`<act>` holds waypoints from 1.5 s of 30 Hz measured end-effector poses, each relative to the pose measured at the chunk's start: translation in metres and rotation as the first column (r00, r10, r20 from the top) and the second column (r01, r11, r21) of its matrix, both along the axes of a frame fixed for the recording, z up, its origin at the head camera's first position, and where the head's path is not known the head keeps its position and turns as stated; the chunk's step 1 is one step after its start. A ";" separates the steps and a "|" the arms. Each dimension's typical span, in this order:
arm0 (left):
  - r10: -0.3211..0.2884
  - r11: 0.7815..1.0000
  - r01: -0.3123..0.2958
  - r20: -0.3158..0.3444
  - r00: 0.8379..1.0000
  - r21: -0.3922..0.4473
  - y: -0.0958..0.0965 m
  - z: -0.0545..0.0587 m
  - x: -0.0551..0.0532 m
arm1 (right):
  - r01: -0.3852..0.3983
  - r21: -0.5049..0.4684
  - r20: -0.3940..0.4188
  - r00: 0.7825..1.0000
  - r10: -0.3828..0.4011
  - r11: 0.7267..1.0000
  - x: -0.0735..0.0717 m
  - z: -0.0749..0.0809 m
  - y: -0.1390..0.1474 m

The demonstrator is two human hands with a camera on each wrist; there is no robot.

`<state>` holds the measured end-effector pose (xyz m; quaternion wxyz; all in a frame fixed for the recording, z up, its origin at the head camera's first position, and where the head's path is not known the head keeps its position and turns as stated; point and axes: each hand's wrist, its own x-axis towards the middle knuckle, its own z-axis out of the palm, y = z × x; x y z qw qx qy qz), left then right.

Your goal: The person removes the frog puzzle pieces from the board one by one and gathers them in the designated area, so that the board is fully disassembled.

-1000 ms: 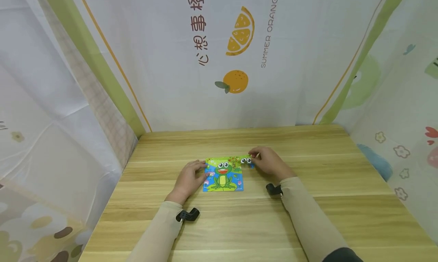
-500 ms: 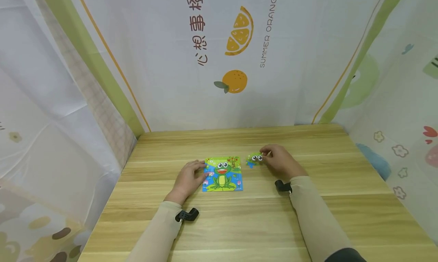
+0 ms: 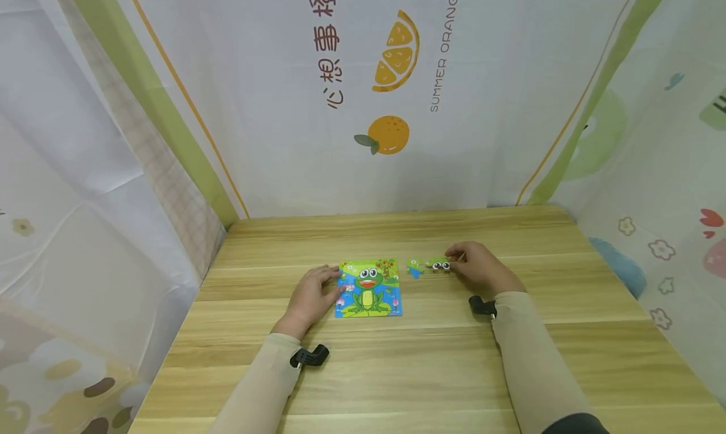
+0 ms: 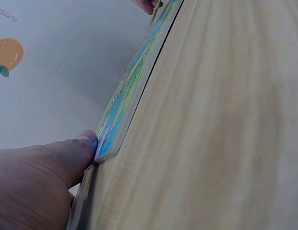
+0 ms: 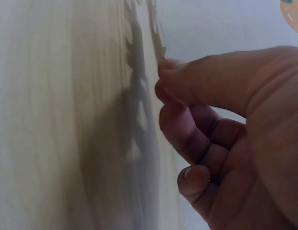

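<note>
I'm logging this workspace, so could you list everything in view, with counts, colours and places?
frog picture board: 1, green and blue, on the table beside the left hand
small loose piece: 1, green and blue, right of the board
eyed piece: 1, green with white eyes, in the right hand
table: 1, light wood, under the work
printed cloths: several, mostly white, behind and beside the table
wrist devices: 2, black, one per wrist
sleeves: 2, beige, on both arms
left hand: 1, bare, touching the board's left edge
right hand: 1, bare, pinching the eyed piece
</note>
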<state>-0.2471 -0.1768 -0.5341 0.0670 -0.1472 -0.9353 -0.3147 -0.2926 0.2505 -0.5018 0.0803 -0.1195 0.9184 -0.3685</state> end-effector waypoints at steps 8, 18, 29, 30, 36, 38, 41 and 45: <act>-0.003 1.000 0.003 -0.001 1.000 -0.002 0.000 0.001 0.000 | -0.019 0.037 -0.015 1.000 0.020 0.999 -0.002 -0.004 0.003; -0.005 1.000 0.005 -0.009 1.000 0.000 -0.001 -0.001 0.000 | -0.034 0.059 -0.036 0.999 0.036 0.998 -0.004 -0.007 0.003; -0.013 1.000 0.013 0.004 1.000 -0.001 -0.001 0.000 0.000 | -0.037 0.055 -0.047 0.998 0.040 0.998 -0.007 -0.008 0.002; -0.012 1.000 0.012 0.004 1.000 -0.001 -0.001 0.000 0.000 | -0.037 0.053 -0.047 0.998 0.039 0.998 -0.007 -0.008 0.002; -0.010 1.000 0.010 0.003 1.000 -0.001 -0.001 0.000 -0.001 | -0.025 0.042 -0.039 0.999 0.026 0.999 -0.006 -0.006 0.003; -0.010 1.000 0.010 0.002 1.000 -0.001 0.000 0.000 -0.001 | -0.019 0.035 -0.044 0.999 0.020 0.999 -0.006 -0.005 0.003; -0.010 1.000 0.010 0.004 1.000 0.000 0.000 0.001 -0.001 | 0.014 -0.005 -0.067 0.998 -0.014 1.000 -0.004 -0.001 0.000; -0.010 1.000 0.010 0.014 1.000 -0.003 -0.001 0.001 0.000 | 0.050 -0.047 -0.125 0.991 -0.055 0.998 -0.001 0.005 -0.007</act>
